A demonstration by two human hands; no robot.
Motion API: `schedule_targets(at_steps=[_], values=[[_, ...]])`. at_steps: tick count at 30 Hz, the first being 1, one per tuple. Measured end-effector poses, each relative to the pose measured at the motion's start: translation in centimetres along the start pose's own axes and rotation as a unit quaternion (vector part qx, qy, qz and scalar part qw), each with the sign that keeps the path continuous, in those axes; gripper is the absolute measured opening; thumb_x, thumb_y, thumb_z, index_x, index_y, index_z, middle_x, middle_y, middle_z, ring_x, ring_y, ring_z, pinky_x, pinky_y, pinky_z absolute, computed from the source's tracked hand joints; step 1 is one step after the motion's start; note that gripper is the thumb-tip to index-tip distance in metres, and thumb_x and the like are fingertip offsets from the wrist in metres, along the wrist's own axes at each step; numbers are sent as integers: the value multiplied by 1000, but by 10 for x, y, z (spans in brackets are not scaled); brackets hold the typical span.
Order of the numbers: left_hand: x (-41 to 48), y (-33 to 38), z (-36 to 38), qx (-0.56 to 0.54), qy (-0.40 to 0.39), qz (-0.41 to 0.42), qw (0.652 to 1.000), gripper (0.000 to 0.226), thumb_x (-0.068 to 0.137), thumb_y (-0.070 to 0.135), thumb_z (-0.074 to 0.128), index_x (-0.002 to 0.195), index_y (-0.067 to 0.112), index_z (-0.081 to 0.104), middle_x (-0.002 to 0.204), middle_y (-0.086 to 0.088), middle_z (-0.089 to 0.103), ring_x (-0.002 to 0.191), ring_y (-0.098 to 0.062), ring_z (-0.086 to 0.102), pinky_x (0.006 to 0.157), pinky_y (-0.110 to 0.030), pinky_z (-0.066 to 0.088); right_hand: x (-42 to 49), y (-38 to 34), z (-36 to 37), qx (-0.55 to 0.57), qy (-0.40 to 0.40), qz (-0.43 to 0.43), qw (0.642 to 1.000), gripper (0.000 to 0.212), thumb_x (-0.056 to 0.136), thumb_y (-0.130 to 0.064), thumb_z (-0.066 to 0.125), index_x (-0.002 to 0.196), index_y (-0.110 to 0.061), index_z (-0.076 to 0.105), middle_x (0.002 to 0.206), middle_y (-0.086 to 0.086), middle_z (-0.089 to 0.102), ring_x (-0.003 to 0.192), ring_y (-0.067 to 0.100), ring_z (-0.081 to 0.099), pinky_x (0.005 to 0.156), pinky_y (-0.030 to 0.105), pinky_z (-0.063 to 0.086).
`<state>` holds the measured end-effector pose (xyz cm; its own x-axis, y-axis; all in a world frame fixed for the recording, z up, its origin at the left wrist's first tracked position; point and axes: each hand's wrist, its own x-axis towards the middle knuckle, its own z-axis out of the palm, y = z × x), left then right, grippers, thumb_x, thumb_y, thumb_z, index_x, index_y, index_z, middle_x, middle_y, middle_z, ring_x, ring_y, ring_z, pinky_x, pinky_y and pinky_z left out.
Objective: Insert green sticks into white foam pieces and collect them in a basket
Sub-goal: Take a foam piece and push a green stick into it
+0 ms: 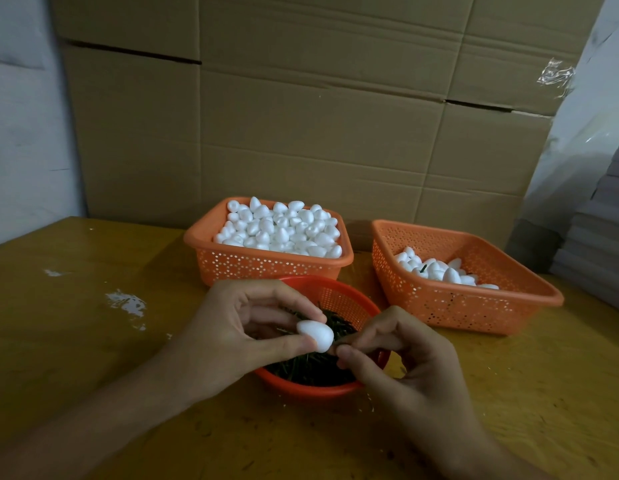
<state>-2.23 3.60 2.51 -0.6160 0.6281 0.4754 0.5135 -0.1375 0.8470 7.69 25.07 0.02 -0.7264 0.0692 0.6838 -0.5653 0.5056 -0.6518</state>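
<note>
Left hand (238, 327) pinches white foam piece (315, 336) over round basket (335, 295) of green sticks (311, 370) on bench (93, 348). Right hand (401, 358) — fingertips pinched at foam's tip, cannot tell what they hold.

A single wide-angle view looks from the person's head, forward and down across the desk (76, 306). The left hand (231, 327) and right hand (401, 362) sit close below the lens at the near edge, the orange baskets (266, 268) lie farther off, and a cardboard wall (301, 133) closes the far side.
</note>
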Motion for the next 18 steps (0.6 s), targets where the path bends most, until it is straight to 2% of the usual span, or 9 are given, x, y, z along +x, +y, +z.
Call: schedule_targets(at_steps=[3,14,18], values=[[1,1,0,2,2,1,1000,28,77,12,88,100,24,79,106,-1,81,100,-20,79,91,-42,62,0,1,0,-4,-4,-4,1000,21,88,-32,81,88,-25,61,87,-6,81,83,14,79,72,36,62],[2,-1,-3,-18,-4,14,1000,27,77,12,87,100,23,78,111,-4,80,103,-22,78,83,-31,64,0,1,1,-16,-2,-19,1000,22,91,-40,79,95,-30,59,89,-12,81,85,10,79,74,27,61],[1,-2,-1,-5,-11,21,1000,26,77,10,87,97,22,78,109,-3,80,102,-22,79,82,-33,64,-1,1,2,-43,-10,-23,999,24,89,-39,81,92,-33,58,85,-9,80,80,10,79,68,36,60]])
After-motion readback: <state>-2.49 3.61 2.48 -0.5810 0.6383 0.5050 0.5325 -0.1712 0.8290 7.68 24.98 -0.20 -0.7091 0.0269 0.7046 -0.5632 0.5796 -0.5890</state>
